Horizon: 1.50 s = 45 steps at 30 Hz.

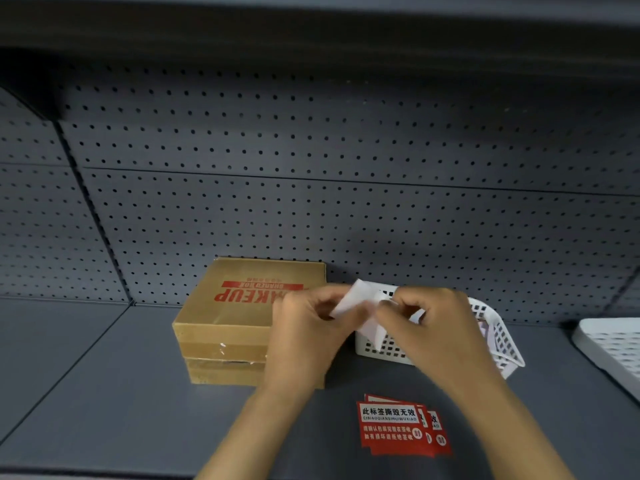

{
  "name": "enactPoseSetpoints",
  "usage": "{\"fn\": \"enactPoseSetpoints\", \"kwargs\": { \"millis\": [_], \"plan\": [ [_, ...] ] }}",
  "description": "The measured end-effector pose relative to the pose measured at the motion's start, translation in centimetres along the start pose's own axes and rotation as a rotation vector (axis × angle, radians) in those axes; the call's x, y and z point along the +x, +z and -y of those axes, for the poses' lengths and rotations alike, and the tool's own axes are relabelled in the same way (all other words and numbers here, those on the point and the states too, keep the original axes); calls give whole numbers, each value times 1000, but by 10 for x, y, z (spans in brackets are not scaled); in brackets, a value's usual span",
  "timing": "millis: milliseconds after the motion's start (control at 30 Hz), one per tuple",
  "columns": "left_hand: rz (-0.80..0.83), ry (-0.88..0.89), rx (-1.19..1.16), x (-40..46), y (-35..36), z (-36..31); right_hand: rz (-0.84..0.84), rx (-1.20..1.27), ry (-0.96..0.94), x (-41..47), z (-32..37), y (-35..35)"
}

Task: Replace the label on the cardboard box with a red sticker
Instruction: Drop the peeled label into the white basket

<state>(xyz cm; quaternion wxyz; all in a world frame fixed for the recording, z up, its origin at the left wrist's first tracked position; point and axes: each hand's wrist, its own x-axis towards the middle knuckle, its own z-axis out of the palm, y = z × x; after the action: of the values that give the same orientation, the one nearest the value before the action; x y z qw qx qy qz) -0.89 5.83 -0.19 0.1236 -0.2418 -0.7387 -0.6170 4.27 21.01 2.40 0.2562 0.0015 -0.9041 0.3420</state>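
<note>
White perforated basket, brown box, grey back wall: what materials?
White perforated basket: looks like moulded plastic, with a smooth matte wall and a regular grid of square holes. Brown box: corrugated cardboard by its look, matte, red print, glossy clear tape on the front. Grey back wall: probably painted metal pegboard with round holes; not certain.

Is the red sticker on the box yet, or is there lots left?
Not yet. Both hands, left hand and right hand, pinch a white paper piece, maybe the old label. The brown cardboard box shows no white label on top. The red stickers lie unused on the grey shelf; sticking one remains.
</note>
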Motion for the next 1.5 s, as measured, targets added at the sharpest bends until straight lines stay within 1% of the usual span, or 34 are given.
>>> {"fn": "enactPoseSetpoints", "kwargs": {
  "millis": [33,100,167,233,300,367,400,433,533,600,667,700,767,833,867,933,1033,1067,1167,1233,1300,1333,1400,1467,1500],
  "plan": [
    [5,87,61,-3,5,1,-16,-14,-9,0,2,5],
    [35,119,35,-8,10,0,-50,-4,3,1,4,12],
    [72,52,-33,-8,12,6,-62,35,44,2,2,16],
    [141,1,-53,-8,10,10,-62,63,70,3,1,19],
    [232,-33,-83,-10,8,8,-67,117,122,4,1,20],
    [335,-138,-183,-14,8,1,-64,156,187,6,-1,21],
    [369,-172,-206,-15,8,0,-44,153,212,8,-3,21],
    [375,-169,-189,-15,8,1,-6,151,230,9,-5,22],
    [370,-114,-147,-12,5,3,134,210,264,8,-7,20],
    [391,-106,-128,-11,2,6,235,285,323,8,-6,17],
    [381,-97,-35,-10,0,12,335,406,419,9,-4,15],
    [348,-81,27,-10,0,18,333,460,440,9,-4,16],
    [269,-101,89,-8,1,25,229,515,421,10,-7,18],
    [188,-177,-1,-6,4,26,109,416,333,9,-11,19],
    [162,-209,-43,-5,5,24,90,340,281,8,-12,19],
    [130,-231,-58,-3,7,22,97,220,228,7,-13,18],
    [109,-206,46,1,6,25,71,197,154,8,-15,17],
    [104,-218,22,2,6,24,63,210,140,9,-15,16],
    [106,-338,-275,3,6,15,73,242,121,9,-19,14],
    [136,-441,-455,3,7,8,54,237,52,8,-24,13],
    [186,-575,-568,5,7,2,7,203,-43,7,-29,11],
    [206,-606,-583,6,8,0,1,172,-80,6,-32,10],
    [212,-602,-561,10,9,1,33,109,-107,4,-37,8],
    [194,-571,-540,12,12,3,91,112,-66,3,-41,5],
    [196,-534,-490,13,14,4,113,165,-9,2,-41,1]
  ]
}}
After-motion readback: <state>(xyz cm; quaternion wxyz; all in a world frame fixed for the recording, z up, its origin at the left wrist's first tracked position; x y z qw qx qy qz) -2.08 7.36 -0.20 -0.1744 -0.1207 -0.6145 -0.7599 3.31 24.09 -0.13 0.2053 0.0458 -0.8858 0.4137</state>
